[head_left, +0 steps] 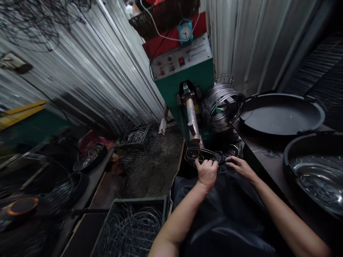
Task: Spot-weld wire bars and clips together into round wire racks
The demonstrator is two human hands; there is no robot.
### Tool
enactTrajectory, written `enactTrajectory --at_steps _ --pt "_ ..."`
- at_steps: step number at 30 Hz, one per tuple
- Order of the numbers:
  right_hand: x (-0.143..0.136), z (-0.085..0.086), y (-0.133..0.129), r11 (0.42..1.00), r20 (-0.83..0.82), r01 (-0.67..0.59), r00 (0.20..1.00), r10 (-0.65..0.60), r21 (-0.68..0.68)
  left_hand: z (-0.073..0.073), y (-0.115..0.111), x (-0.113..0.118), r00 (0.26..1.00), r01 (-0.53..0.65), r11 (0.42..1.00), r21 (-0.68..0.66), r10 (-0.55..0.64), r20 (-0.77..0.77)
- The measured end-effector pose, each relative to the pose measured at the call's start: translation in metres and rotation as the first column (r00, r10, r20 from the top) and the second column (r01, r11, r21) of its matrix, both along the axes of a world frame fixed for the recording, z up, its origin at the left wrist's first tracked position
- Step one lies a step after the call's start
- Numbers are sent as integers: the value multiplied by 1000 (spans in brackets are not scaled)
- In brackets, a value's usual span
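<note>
My left hand (pixel 207 171) is closed on a round wire frame (pixel 191 152), just below the tip of the welding machine's (pixel 184 76) electrode arm (pixel 192 119). On the frame's right side, my right hand (pixel 239 166) has its thumb and fingers pinched together near the wire's edge. Something small and dark lies at those fingertips, too dim to make out. The near part of the frame is partly hidden behind my left hand. A dark apron (pixel 222 217) covers my lap beneath both hands.
A wire coil (pixel 223 105) hangs right of the machine. Two black pans stand at the right, one shallow (pixel 281 117), one holding a metal bowl (pixel 318 171) of small wire pieces. A green crate (pixel 139 200) of wire rings sits lower left. A teal clock (pixel 185 32) tops the machine.
</note>
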State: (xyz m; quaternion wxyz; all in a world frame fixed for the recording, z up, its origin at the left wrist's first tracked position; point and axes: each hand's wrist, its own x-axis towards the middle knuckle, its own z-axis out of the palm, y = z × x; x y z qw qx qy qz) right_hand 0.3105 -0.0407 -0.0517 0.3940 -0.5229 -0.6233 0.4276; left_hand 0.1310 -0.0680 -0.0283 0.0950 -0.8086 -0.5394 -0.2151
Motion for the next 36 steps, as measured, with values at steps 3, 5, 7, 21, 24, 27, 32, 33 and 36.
enactTrajectory --at_steps 3,5,7,21,24,27,32,33,36 --pt "0 3 -2 991 12 -131 991 131 16 -1 0 -10 998 63 998 8 -63 -12" --pt "-1 4 -4 979 34 -197 980 195 46 -4 0 -15 995 98 995 7 -98 -3" --pt "-2 6 -6 979 57 -191 981 187 65 -7 0 -18 991 131 991 -1 -131 10" --pt "-13 46 10 962 79 -238 970 229 135 -11 7 -45 696 33 998 -58 19 718" --pt "-20 52 22 950 127 -285 955 270 127 -15 12 -52 631 19 996 -92 59 773" --pt "-24 50 27 946 157 -297 948 276 130 -19 15 -55 622 7 995 -97 71 779" --pt "-24 42 29 957 130 -265 960 249 123 -16 19 -55 674 -5 996 -86 67 735" --pt "-23 41 29 959 122 -257 962 243 120 -14 20 -54 689 -10 996 -93 74 721" --pt "-22 40 31 965 105 -234 969 222 116 -10 25 -53 726 -23 994 -105 89 682"
